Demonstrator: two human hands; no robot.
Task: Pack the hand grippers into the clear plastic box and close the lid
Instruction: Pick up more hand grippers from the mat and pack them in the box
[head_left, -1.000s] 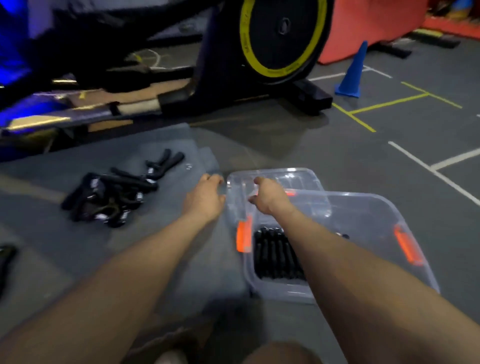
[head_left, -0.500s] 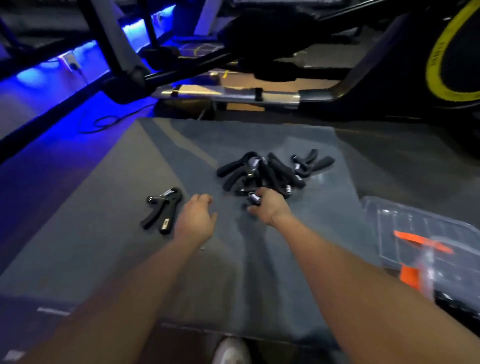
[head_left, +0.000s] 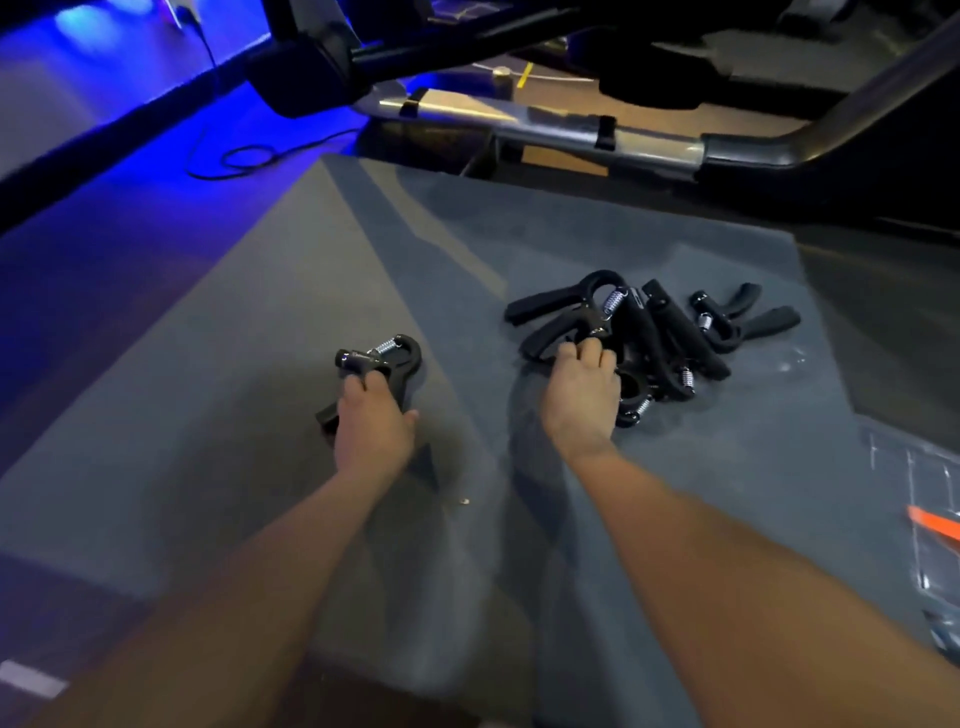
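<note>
Your left hand (head_left: 371, 423) is curled round a lone black plastic hand gripper with a steel coil spring (head_left: 382, 358), fingers wrapped over its handles, its looped head pointing far. It sits on the grey foam mat (head_left: 260, 415), well apart from the rest.

Your right hand (head_left: 582, 397) is down on the near left edge of the pile of black hand grippers (head_left: 660, 332). Fingers bent over one gripper's handle at the pile's near side; whether they actually clamp it or just rest on it, cannot tell, the hand covers the contact. Both forearms reach in from the near edge.

The pile lies right of centre on the mat, grippers tangled and overlapping, several silver springs showing. One black gripper with two spread handles (head_left: 737, 319) sits at the pile's far right, just beside or touching the rest, cannot tell.

The clear plastic box with an orange latch (head_left: 930, 519) is only partly in view at the right edge, near side, on the floor beside the mat. Too cropped to say whether you are seeing the lid or the box body, or what is inside.

Far side: silver and black frame of a gym machine (head_left: 545, 124) across the top, a black cable (head_left: 234, 156) looped on the blue-lit floor at far left.
</note>
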